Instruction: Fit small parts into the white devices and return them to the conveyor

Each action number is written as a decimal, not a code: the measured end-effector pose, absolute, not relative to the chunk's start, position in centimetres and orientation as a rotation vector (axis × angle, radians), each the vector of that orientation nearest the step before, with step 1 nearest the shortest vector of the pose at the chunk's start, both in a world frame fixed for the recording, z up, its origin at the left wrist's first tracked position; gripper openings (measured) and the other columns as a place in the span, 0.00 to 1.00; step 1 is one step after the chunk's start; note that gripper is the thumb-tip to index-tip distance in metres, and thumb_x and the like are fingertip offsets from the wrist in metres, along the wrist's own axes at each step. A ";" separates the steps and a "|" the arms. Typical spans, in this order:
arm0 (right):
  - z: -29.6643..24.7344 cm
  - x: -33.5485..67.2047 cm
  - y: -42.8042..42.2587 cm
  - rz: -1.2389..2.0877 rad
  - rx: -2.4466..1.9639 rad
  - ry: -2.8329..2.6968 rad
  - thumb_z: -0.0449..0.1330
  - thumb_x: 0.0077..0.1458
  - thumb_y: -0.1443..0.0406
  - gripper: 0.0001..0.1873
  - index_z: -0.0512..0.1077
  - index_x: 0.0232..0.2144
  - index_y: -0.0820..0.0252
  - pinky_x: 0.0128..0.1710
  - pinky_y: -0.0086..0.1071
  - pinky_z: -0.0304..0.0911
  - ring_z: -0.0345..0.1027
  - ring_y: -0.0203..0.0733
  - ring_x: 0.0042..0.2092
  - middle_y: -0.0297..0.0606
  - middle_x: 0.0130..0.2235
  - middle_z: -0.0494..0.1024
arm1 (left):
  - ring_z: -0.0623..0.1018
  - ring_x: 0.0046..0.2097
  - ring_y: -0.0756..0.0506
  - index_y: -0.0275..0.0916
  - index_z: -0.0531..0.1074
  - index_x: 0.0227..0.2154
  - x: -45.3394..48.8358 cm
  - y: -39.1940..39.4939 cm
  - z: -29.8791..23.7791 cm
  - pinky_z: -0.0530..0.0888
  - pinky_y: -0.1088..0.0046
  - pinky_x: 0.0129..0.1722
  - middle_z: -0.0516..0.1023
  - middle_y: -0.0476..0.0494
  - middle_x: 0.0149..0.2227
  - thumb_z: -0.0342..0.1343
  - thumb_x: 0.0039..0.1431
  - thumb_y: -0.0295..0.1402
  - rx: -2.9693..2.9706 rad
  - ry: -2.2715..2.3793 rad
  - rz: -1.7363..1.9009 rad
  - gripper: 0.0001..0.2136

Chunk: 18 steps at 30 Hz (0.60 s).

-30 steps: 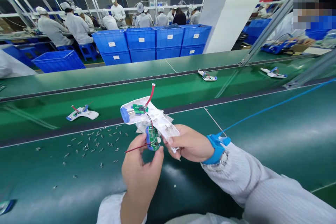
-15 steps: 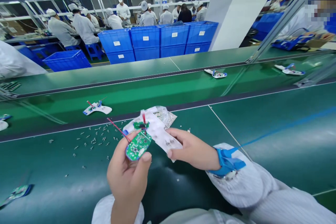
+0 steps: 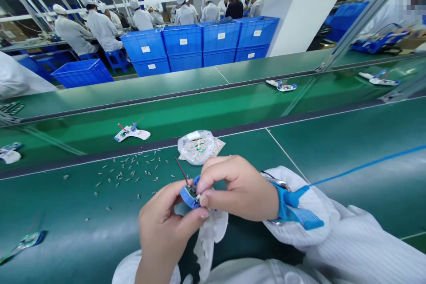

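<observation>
Circuit board in blue casing pinched between fingertips of left hand and right hand, plastic bag just beyond.

Left hand curled inward; right hand pinching opposite.

The fingers of the left hand and right hand meet around a small circuit board assembly, held above the surface, with a limp plastic sheet hanging just below them. A plastic bag of parts lies on the surface just ahead of the fingers, and loose metal parts lie scattered to their left. Farther ahead, a conveyor belt carries a partly built unit, and stacked crates stand beyond it.
</observation>
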State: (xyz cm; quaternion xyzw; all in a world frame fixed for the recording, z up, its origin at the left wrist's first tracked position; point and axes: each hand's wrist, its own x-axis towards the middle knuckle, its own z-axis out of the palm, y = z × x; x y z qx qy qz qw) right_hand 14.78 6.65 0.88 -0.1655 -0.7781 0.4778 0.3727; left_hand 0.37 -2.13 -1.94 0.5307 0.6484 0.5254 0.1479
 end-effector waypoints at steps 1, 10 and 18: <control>0.8 14.8 6.8 1.235 -0.404 -1.988 0.62 0.48 0.71 0.05 0.75 0.22 0.65 0.28 0.23 0.61 0.65 0.30 0.27 0.34 0.23 0.72 | 0.75 0.24 0.50 0.47 0.80 0.29 0.3 -2.1 -1.9 0.72 0.79 0.25 0.80 0.54 0.25 0.67 0.42 0.47 1.513 1.839 1.502 0.13; -0.6 14.5 10.6 1.134 -0.876 -1.823 0.59 0.49 0.68 0.11 0.75 0.36 0.65 0.33 0.29 0.64 0.69 0.36 0.33 0.40 0.33 0.78 | 0.76 0.26 0.50 0.40 0.79 0.28 0.4 -0.8 -2.5 0.76 0.79 0.26 0.78 0.48 0.25 0.68 0.44 0.43 0.718 1.158 1.587 0.13; 0.6 15.6 8.6 0.939 -0.016 -2.333 0.51 0.51 0.75 0.13 0.76 0.31 0.66 0.36 0.29 0.61 0.67 0.34 0.31 0.38 0.27 0.78 | 0.75 0.21 0.53 0.36 0.79 0.27 1.1 0.0 -1.9 0.74 0.81 0.23 0.77 0.48 0.21 0.71 0.37 0.46 0.362 1.067 1.517 0.18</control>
